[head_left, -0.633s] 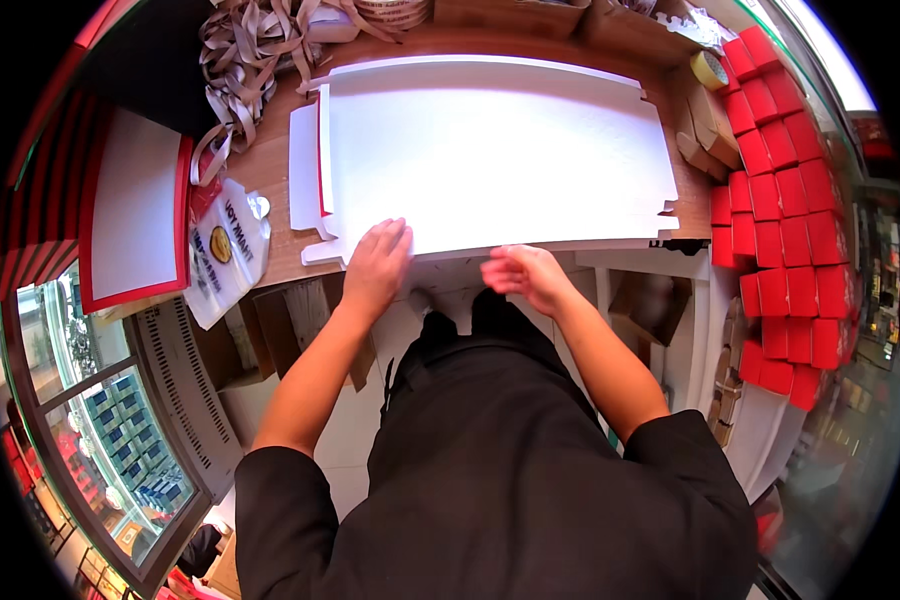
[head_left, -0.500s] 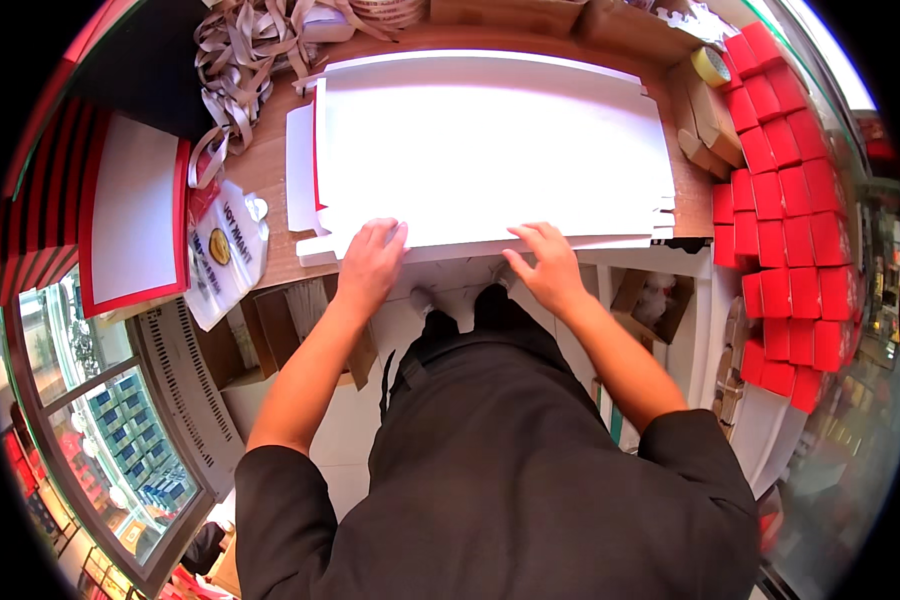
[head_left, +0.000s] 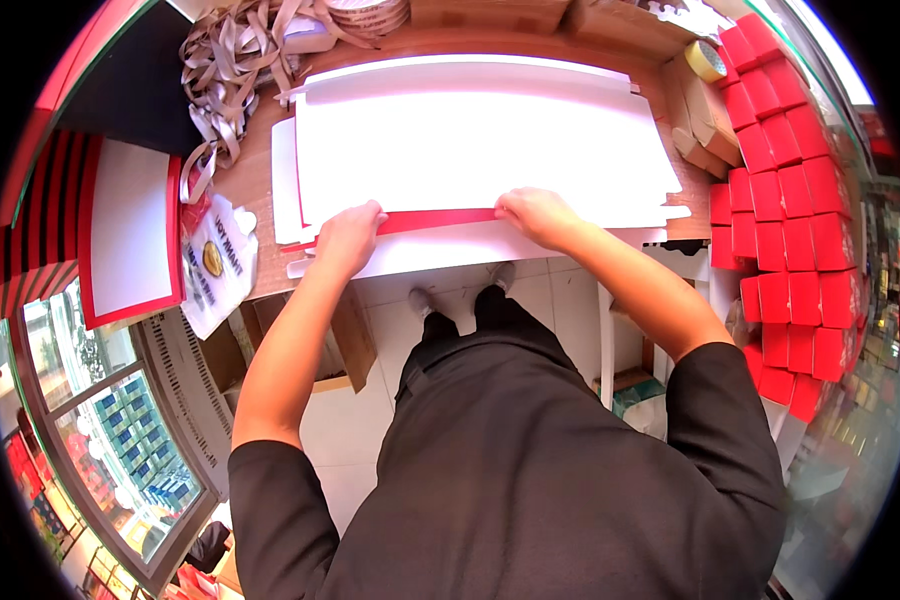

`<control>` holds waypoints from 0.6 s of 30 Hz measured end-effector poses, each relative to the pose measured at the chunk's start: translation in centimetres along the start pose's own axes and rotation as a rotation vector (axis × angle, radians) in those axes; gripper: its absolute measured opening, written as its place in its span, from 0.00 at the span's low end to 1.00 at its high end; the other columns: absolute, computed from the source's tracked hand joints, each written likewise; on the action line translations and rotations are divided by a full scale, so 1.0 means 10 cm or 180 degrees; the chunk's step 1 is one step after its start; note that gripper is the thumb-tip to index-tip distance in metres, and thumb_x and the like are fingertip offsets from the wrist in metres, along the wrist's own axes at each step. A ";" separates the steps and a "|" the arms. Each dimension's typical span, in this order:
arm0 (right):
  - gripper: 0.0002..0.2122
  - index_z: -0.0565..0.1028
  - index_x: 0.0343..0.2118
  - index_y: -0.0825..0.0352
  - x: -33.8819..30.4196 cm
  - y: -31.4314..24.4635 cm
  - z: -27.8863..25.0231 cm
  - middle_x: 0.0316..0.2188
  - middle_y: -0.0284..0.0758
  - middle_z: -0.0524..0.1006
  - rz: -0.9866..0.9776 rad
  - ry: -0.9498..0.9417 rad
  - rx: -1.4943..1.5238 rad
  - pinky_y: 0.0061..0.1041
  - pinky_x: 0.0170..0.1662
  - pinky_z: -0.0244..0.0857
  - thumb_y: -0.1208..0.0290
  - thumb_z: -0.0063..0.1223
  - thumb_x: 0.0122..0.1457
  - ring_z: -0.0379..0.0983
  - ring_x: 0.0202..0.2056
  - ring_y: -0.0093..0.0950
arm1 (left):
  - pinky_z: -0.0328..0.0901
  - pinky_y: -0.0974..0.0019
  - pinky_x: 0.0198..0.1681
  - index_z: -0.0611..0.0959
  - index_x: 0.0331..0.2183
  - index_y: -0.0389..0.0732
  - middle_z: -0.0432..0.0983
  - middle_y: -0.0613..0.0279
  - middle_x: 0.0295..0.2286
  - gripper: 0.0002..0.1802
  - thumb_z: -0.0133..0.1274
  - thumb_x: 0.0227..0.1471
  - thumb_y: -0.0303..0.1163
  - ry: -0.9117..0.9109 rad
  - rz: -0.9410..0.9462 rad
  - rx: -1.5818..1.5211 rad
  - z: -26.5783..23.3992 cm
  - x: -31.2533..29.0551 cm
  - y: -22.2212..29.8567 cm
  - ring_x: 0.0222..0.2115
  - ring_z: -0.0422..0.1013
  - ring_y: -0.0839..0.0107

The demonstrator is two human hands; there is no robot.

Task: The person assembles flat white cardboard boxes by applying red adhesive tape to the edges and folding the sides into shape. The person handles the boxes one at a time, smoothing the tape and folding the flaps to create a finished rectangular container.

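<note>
A large white cardboard sheet [head_left: 470, 140] with cut tabs at its ends lies flat in front of me, on top of at least one more white sheet [head_left: 450, 248]. Its near edge is turned up, so a red strip [head_left: 435, 219] of its other face shows between my hands. My left hand [head_left: 346, 240] is closed on this edge left of the middle, fingers bent. To the right, my right hand [head_left: 538, 216] pinches the same edge. Both thumbs are partly hidden.
The wooden table [head_left: 262, 160] bears tangled beige straps [head_left: 215, 95] and a printed plastic bag [head_left: 215, 265]. Left stands a red-edged white panel [head_left: 130, 225]. Right are brown cartons [head_left: 705, 115], a tape roll [head_left: 705, 61] and stacked red boxes [head_left: 800, 250].
Both hands have closed on the top sheet's near edge, which has come up and bares a red strip. My right hand has moved slightly left and away from me.
</note>
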State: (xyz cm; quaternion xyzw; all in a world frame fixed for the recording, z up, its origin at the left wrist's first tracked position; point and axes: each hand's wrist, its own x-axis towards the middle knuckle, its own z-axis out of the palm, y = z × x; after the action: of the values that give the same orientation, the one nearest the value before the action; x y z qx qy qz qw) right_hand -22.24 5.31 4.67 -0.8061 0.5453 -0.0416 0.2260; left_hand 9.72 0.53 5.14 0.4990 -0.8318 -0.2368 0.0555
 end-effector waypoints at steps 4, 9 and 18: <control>0.04 0.74 0.29 0.65 -0.59 0.31 -0.11 0.28 0.37 0.72 -0.0490 0.0735 -0.0113 0.34 0.39 0.66 0.71 0.54 0.54 0.70 0.34 0.38 | 0.64 0.52 0.35 0.74 0.29 0.38 0.74 0.51 0.27 0.10 0.47 0.56 0.36 0.0201 0.0180 -0.0071 0.04 -0.14 -0.05 0.32 0.70 0.52; 0.07 0.74 0.31 0.65 -0.90 0.67 -0.08 0.30 0.39 0.74 -0.0210 0.1046 0.0101 0.35 0.40 0.66 0.68 0.54 0.54 0.71 0.36 0.39 | 0.64 0.55 0.35 0.76 0.30 0.39 0.74 0.53 0.27 0.09 0.47 0.56 0.35 0.0464 0.0401 -0.0145 0.08 -0.19 -0.03 0.32 0.71 0.54; 0.20 0.75 0.35 0.63 -0.71 0.90 -0.54 0.26 0.44 0.77 0.1196 -0.0349 0.0217 0.39 0.39 0.67 0.48 0.56 0.51 0.74 0.35 0.42 | 0.65 0.55 0.35 0.77 0.31 0.40 0.75 0.52 0.28 0.12 0.48 0.56 0.39 -0.0198 -0.0393 -0.0020 -0.01 -0.08 -0.05 0.32 0.71 0.52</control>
State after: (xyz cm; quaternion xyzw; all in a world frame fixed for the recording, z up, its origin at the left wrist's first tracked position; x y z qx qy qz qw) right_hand -34.55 7.19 7.11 -0.6832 0.6712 0.0268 0.2863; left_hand 10.57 0.99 5.05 0.5415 -0.8000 -0.2578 0.0165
